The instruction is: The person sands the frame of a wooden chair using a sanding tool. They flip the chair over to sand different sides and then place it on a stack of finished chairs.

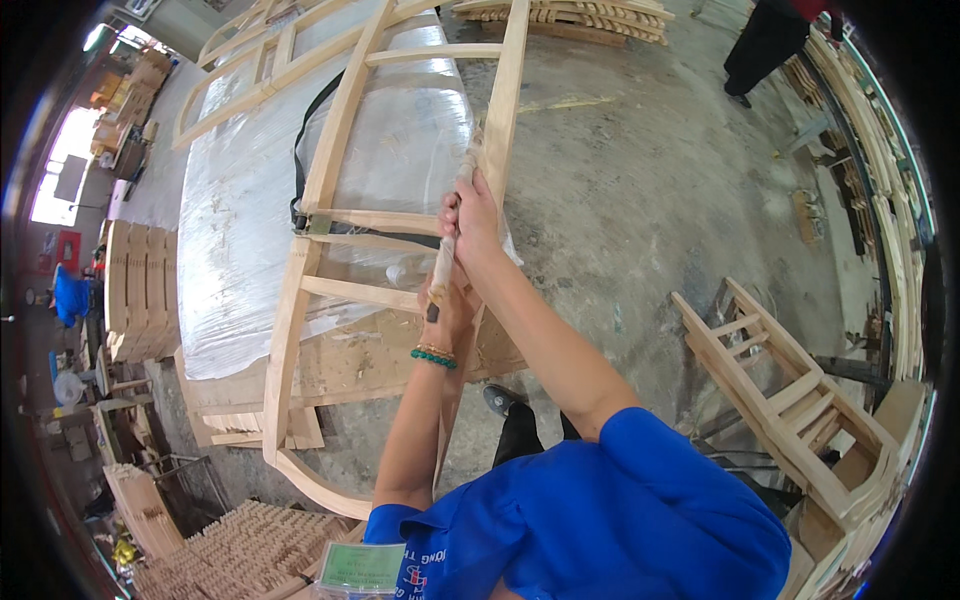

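While both hands meet at pale rod [448, 252] over right rail of wooden frame [360, 292], step in hand seems to be tightening black strap [410, 240] across it. Right hand [474, 218] wrapped round rod; left hand [454, 305] at lower end, fingers mostly hidden, cannot tell grip. Frame spans right part of plastic-wrapped stack [235, 220], curved end past near edge. Next move probably calls for steady pull, strap flat. Slack strap loop beside left rail could snag; second frame [270, 88] at stack's far left corner.
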### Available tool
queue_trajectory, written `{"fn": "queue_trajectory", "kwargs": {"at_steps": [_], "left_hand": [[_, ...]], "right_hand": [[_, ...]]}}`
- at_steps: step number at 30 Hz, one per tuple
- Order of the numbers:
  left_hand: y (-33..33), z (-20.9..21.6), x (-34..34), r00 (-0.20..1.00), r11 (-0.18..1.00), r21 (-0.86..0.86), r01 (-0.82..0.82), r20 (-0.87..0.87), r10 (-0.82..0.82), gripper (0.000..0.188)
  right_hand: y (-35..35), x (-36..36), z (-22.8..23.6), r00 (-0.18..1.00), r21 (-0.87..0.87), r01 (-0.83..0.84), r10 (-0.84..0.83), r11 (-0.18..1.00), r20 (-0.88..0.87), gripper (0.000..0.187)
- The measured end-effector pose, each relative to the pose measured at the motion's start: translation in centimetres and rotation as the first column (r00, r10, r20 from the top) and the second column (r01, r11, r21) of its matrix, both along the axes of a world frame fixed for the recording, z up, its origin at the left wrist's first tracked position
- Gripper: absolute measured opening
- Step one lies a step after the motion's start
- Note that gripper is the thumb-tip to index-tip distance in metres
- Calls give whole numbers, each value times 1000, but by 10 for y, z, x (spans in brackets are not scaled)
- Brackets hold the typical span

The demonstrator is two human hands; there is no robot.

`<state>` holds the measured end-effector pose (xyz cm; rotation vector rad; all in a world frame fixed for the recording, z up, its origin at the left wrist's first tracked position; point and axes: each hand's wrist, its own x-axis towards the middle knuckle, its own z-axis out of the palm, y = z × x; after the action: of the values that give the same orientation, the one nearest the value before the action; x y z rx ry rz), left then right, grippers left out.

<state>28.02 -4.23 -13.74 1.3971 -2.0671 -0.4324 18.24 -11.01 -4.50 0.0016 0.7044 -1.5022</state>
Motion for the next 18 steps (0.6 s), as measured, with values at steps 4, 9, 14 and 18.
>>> {"fn": "queue_trajectory", "kwargs": {"at_steps": [4, 9, 14, 18], "left_hand": [[4, -1, -7, 997, 979, 203, -30, 78, 15, 49], [1, 11, -6, 996, 948, 312, -58, 81, 34, 42], [0, 17, -1, 997, 933, 352, -71, 4, 75, 39], [4, 27, -4, 999, 958, 286, -38, 23, 32, 38]], "right_hand": [[-21, 10, -8, 989, 76, 139, -142, 987, 38, 23], [-36, 18, -9, 982, 75, 177, -181, 981, 53, 6], [-44, 28, -3, 968, 42, 230, -233, 972, 90, 4], [-50, 21, -1, 943, 62, 260, -267, 964, 198, 11]]}}
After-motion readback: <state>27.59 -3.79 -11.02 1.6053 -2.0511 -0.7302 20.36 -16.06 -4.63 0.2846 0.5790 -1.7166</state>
